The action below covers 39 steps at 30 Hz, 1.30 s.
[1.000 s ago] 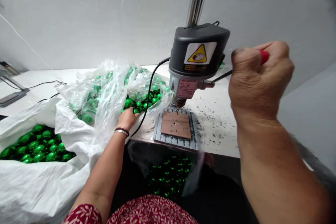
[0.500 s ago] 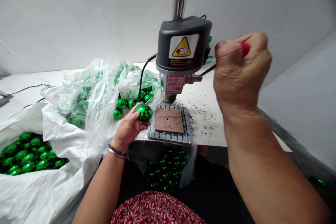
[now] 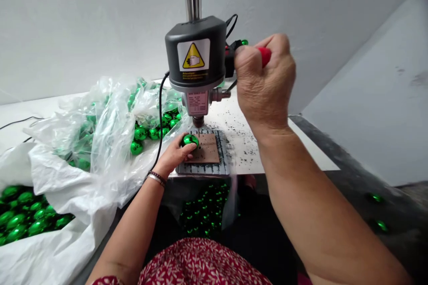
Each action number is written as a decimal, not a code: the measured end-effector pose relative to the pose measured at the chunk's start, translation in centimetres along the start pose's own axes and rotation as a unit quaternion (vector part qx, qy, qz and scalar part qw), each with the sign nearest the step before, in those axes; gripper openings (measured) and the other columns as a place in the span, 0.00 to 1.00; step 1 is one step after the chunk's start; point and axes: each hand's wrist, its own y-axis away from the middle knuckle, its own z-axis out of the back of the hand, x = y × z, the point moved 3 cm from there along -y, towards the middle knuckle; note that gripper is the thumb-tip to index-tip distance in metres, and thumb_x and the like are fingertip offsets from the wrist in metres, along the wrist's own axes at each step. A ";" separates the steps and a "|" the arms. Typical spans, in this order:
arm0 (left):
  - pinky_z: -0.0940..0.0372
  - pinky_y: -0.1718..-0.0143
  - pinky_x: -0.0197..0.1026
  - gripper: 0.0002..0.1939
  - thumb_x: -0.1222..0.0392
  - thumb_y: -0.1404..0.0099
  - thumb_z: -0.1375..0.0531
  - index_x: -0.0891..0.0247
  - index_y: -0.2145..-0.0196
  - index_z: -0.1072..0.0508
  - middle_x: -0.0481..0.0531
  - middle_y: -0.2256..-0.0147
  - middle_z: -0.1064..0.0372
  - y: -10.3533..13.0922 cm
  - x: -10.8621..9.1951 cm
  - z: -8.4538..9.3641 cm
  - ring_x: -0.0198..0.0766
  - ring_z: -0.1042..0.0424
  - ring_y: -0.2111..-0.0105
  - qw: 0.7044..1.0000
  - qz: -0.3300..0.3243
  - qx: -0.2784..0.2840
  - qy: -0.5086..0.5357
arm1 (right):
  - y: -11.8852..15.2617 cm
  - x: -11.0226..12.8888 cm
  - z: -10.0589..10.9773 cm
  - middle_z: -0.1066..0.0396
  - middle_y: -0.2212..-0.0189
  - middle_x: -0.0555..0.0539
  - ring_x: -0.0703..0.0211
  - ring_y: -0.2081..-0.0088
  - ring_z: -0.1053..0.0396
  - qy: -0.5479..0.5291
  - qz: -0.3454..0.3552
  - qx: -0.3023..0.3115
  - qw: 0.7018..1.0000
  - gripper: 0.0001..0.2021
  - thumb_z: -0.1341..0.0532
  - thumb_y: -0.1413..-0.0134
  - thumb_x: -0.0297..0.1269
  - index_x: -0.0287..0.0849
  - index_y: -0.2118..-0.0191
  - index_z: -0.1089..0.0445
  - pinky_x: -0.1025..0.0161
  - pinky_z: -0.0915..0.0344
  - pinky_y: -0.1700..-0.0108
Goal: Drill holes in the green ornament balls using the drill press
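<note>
Between its thumb and fingers, my left hand (image 3: 176, 153) holds a shiny green bauble (image 3: 190, 141) over the left part of a brown board (image 3: 210, 151). That board lies on the slotted grey base (image 3: 203, 169) of a small bench drill press (image 3: 196, 53). The thin drill bit (image 3: 199, 132) stands just above and beside the bauble; whether they touch I cannot tell. Raised at the right of the drill head, my right hand (image 3: 265, 80) is wrapped round the red grip (image 3: 265, 56) of the feed lever.
Clear plastic bags (image 3: 110, 124) with green baubles spread over the white table (image 3: 247, 142) at left. A white sack (image 3: 73, 196) of baubles stands nearer me. Dark shavings litter the table right of the base. More baubles (image 3: 207, 209) fill a bag below the table edge.
My left hand has carried the bauble rightward relative to the drill, from beside the base to over the board near the bit. My right hand keeps its hold on the lever. The view has shifted right.
</note>
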 end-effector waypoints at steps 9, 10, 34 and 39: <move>0.37 0.76 0.34 0.26 0.54 0.40 0.37 0.61 0.44 0.30 0.46 0.71 0.31 -0.6 -0.7 -0.1 0.32 0.31 0.78 0.987 0.002 0.037 -0.157 | 0.0 0.2 0.1 0.50 0.78 0.57 0.72 0.73 0.52 0.002 0.000 0.006 1.000 0.18 0.38 0.42 0.33 0.43 0.74 0.51 0.69 0.48 0.64; 0.37 0.76 0.35 0.27 0.54 0.40 0.38 0.61 0.43 0.31 0.45 0.73 0.31 -0.6 -0.8 -0.2 0.33 0.31 0.77 0.983 0.001 0.036 -0.178 | 0.0 0.2 0.1 0.51 0.78 0.57 0.71 0.73 0.53 0.009 0.003 0.009 1.000 0.18 0.38 0.42 0.33 0.43 0.74 0.51 0.69 0.47 0.64; 0.32 0.52 0.42 0.27 0.58 0.46 0.31 0.63 0.48 0.25 0.52 0.57 0.23 -1.4 -2.2 -1.1 0.42 0.26 0.57 0.919 -0.117 0.006 -0.377 | 0.1 0.0 0.0 0.47 0.77 0.56 0.70 0.72 0.52 -0.005 0.016 0.012 1.000 0.19 0.39 0.41 0.33 0.45 0.74 0.53 0.69 0.44 0.62; 0.31 0.57 0.41 0.25 0.60 0.46 0.31 0.62 0.49 0.25 0.49 0.62 0.24 -1.2 -2.4 -2.0 0.41 0.26 0.62 0.926 -0.096 0.015 -0.365 | 0.4 0.0 0.2 0.48 0.76 0.56 0.70 0.72 0.52 -0.017 0.006 0.015 1.000 0.18 0.39 0.41 0.33 0.44 0.73 0.52 0.68 0.45 0.62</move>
